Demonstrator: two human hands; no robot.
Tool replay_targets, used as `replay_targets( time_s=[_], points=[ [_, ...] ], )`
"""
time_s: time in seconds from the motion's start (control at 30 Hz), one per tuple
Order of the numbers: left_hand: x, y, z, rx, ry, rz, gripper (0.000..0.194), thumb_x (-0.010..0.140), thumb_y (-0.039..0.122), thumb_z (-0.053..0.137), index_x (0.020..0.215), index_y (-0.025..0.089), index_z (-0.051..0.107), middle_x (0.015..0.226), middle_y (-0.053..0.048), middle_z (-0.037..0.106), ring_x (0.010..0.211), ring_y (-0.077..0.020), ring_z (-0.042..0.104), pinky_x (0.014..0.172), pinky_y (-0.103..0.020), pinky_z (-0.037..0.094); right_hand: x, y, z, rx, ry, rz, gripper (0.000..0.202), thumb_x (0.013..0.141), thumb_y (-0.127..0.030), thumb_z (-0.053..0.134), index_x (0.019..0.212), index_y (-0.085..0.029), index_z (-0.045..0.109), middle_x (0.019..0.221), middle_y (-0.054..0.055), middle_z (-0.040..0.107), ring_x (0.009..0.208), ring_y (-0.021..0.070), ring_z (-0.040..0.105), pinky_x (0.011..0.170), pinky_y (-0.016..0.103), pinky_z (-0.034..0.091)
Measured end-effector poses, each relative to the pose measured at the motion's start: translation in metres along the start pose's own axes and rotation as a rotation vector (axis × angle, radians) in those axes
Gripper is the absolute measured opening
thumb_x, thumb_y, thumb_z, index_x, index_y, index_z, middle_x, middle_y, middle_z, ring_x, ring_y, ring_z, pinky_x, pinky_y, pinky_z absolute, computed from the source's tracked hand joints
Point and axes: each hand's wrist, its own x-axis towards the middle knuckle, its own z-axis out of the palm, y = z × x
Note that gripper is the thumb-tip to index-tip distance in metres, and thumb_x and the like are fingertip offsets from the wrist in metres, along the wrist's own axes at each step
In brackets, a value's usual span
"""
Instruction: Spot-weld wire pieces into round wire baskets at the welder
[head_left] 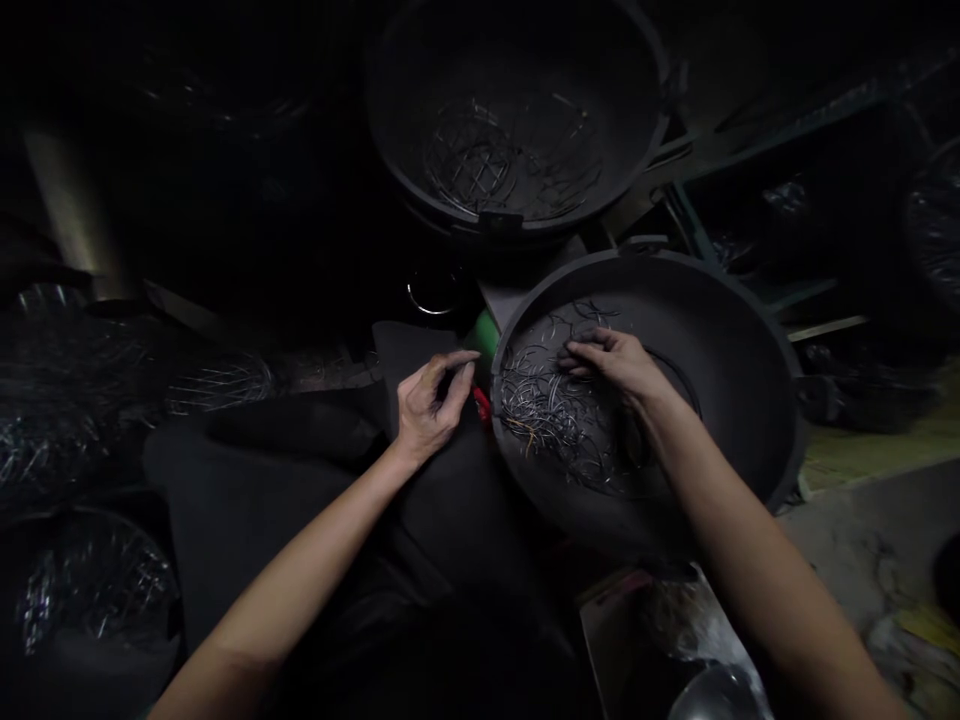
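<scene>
From where I sit, the right hand (611, 362) is inside the near basin (750, 365), above the loose, curved wires (544, 410). Its thumb and fingers are drawn close together at the tips; whether a wire is pinched there, I can't tell. The wires lie heaped at the basin's left side, on the side of the left hand (427, 412), which I'd guess keeps the reach between the two short.

That left hand is outside the rim, over the dark cloth (255, 470), thumb and forefinger curved toward each other, nearly meeting. I'd read that as a shape for fine, thin stuff (my feed is murky, so anything slender between them would escape me). A red thing (482, 404) is just beside it, against the basin. Beyond, a far basin (525, 60) has more wires (480, 165) in it, probably set apart to keep two lots from mixing.
</scene>
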Motion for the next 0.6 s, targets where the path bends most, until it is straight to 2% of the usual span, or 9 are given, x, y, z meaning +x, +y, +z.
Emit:
replay_targets(
  time_s=[0.17, 0.4, 0.5, 0.6],
  points=[
    [0.001, 0.001, -0.001, 0.048, 0.003, 0.004, 0.013, 0.088, 0.021, 0.054, 0.096, 0.017, 0.063, 0.085, -0.002, 0.07, 0.075, -0.0096, 0.067, 0.07, -0.019, 0.053, -0.008, -0.001, 0.002, 0.099, 0.004, 0.056, 0.018, 0.071, -0.013, 0.074, 0.073, -0.016, 0.056, 0.067, 0.0, 0.063, 0.055, 0.0082, 0.062, 0.042, 0.011, 0.048],
    [0.0, 0.001, -0.001, 0.03, 0.004, 0.0, 0.013, 0.087, 0.018, 0.055, 0.097, 0.017, 0.063, 0.083, -0.001, 0.07, 0.074, -0.0085, 0.066, 0.069, -0.018, 0.051, -0.016, 0.0, -0.005, 0.199, 0.01, 0.081, 0.02, 0.068, -0.014, 0.075, 0.072, -0.018, 0.055, 0.068, -0.001, 0.062, 0.057, 0.0084, 0.062, 0.048, 0.014, 0.053],
    [-0.001, 0.0, -0.001, 0.023, 0.007, -0.004, 0.013, 0.087, 0.019, 0.055, 0.097, 0.017, 0.063, 0.084, -0.001, 0.07, 0.074, -0.0086, 0.066, 0.069, -0.018, 0.051, -0.013, 0.006, -0.007, 0.115, 0.042, 0.034, 0.022, 0.065, -0.019, 0.077, 0.072, -0.017, 0.056, 0.065, -0.001, 0.061, 0.056, 0.0087, 0.061, 0.048, 0.015, 0.052],
    [0.0, 0.0, -0.001, 0.021, 0.005, 0.0, 0.013, 0.088, 0.02, 0.054, 0.097, 0.017, 0.063, 0.084, -0.002, 0.07, 0.075, -0.0089, 0.066, 0.07, -0.018, 0.051, -0.006, 0.009, -0.003, -0.118, 0.042, -0.091, 0.019, 0.067, -0.024, 0.074, 0.075, -0.016, 0.059, 0.064, 0.0, 0.063, 0.056, 0.0108, 0.06, 0.052, 0.021, 0.051]
  ],
)
